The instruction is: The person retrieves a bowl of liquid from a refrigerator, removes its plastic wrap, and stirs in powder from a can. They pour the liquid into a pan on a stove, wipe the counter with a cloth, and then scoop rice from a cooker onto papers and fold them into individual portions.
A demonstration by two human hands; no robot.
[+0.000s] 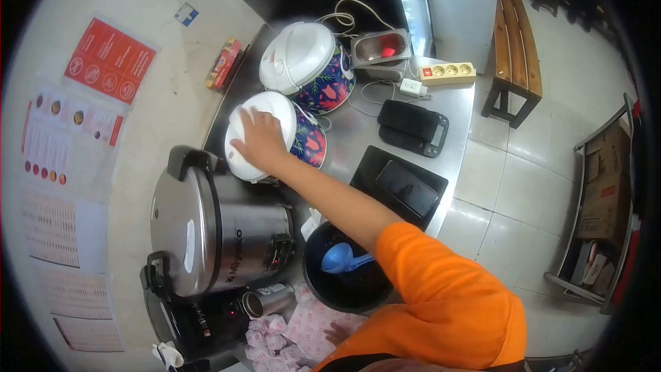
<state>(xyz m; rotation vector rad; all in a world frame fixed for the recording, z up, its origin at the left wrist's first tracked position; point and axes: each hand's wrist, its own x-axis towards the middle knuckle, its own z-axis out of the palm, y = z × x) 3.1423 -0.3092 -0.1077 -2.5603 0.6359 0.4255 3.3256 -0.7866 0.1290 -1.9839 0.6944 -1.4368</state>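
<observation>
My right hand (pixel 260 139) reaches far forward and lies palm down, fingers spread, on the white lid (pixel 281 107) of the nearer rice cooker with a floral body (pixel 308 143). The lid looks closed. Close to my body, my left hand (pixel 337 333) is partly hidden by the orange sleeve; its visible fingers are apart against pink-and-white patterned paper (pixel 310 327). Crumpled bundles of similar paper (pixel 268 341) lie beside it. A black pot (pixel 319 279) under my right arm holds a blue ladle (pixel 337 259).
Another floral cooker (pixel 296 58) stands behind. Large steel cooker (pixel 237 227) and metal cup (pixel 269 300) are at left. Toward the right edge of the steel table (pixel 458 114) are a phone (pixel 407 187), black scale (pixel 412 129), power strip (pixel 447 74) and metal containers (pixel 381 48). A bench (pixel 516 41) stands beyond.
</observation>
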